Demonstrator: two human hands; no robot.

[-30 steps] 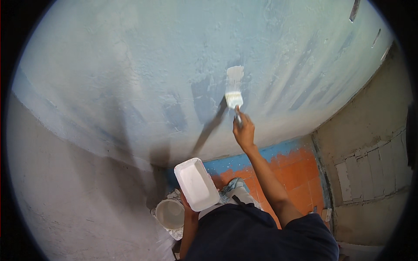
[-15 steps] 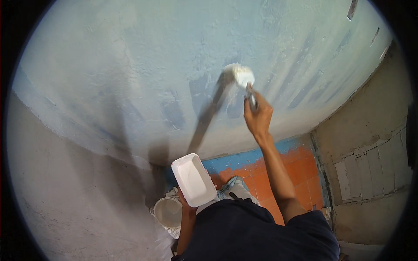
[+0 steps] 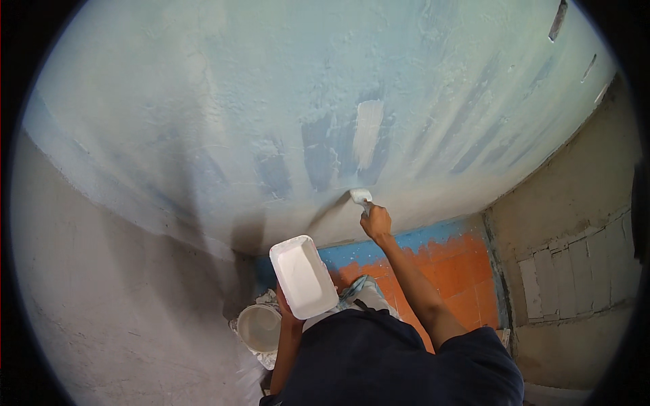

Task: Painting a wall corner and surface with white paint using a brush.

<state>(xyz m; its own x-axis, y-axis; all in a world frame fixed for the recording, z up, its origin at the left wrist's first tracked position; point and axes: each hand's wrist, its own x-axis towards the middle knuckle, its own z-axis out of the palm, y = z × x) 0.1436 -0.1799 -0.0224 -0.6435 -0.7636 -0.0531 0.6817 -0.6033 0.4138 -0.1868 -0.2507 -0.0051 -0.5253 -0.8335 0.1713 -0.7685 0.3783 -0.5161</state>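
A person in a dark short-sleeved shirt [image 3: 399, 365] works a paintbrush [image 3: 360, 195] low against a patchy pale-blue wall [image 3: 284, 74], right hand [image 3: 376, 222] closed around the handle. The left hand [image 3: 287, 306] grips the side of a white rectangular tray [image 3: 328, 298], held in front of the body with its open face up. The tray's inside is white throughout, with a faint line across its upper part; how much paint it contains is hard to tell. Its long axis slants from upper left, near the wall, to lower right, by the shirt. Just beside the left forearm stands a round pale bucket [image 3: 247, 344], whitish crust around its rim; its interior looks greyish white, its contents unclear. The brush's white-coated head points away from the person, toward the wall and slightly left, its long axis running back to the right fist. Whether the bristles touch the plaster cannot be made out. Above the brush, an upright white stripe [image 3: 367, 133] crosses a darker blue-grey patch. Below lies an orange tiled floor [image 3: 453, 271], edged in blue along the wall.
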